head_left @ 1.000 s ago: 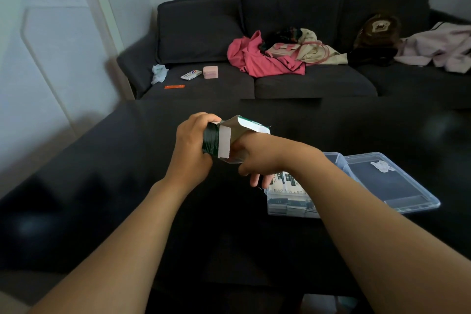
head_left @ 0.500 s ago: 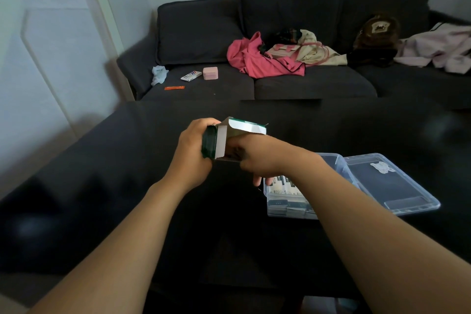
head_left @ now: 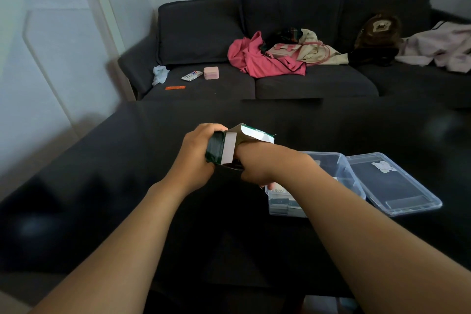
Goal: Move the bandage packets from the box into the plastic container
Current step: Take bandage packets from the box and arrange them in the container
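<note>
Head view: left hand (head_left: 196, 158) grips green box (head_left: 219, 148) above table (head_left: 102, 186); right hand (head_left: 257, 166) reaches into open end, finger state unclear; packets (head_left: 280, 201) in container (head_left: 341, 168) right.

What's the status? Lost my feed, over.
Left hand grips the green box, held above the table. Right hand fingers are inside its open end; grasp hidden. Plastic container open beside it, some packets inside. Nothing in the way.

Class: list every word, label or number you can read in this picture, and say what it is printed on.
None can be read.
Green box: no print legible.
Packets in the plastic container: print blurred.
Lid sticker: picture only, blurred.
Small packet on sofa: too small.
</note>
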A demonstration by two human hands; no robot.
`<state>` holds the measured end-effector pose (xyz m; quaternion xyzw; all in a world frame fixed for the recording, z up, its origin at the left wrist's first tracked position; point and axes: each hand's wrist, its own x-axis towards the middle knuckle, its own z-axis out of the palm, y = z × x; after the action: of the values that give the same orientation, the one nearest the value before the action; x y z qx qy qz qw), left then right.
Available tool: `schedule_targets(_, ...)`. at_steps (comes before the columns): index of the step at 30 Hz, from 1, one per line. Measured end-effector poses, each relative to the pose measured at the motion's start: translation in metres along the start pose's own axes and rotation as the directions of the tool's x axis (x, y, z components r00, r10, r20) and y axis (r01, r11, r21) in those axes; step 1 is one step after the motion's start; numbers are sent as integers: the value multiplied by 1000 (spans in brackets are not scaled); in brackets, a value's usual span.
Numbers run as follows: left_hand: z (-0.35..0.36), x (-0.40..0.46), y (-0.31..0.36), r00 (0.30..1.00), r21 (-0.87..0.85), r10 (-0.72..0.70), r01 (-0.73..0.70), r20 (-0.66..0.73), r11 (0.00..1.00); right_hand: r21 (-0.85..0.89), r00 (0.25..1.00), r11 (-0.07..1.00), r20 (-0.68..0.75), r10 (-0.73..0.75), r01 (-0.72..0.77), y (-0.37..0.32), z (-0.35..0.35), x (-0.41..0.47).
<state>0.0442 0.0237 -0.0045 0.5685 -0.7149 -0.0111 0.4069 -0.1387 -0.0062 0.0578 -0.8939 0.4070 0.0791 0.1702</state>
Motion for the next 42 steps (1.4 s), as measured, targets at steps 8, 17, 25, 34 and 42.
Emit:
schedule_targets(8,0,2,-1,999,15,34,-34,4,999,33,990,998,-131,-54,58,-1,-1,-4)
schedule_targets(17,1,1,-3,999,20,23,-24,34,1000,57,995,998,-91,27,-22,-5,-11,2)
schedule_targets(25,0,0,-5,1000,10,1,-1,29,1000,22,984,998,-166,60,-57,4,0,18)
schedule_targets(34,-3,-3,0,996,-66,-50,45,-76,997,-66,845,996,-528,-91,65,5,10,7)
schedule_targets(42,-6,-5,1,983,-107,-61,43,-172,993,-90,815,989,-560,-151,121,1,4,7)
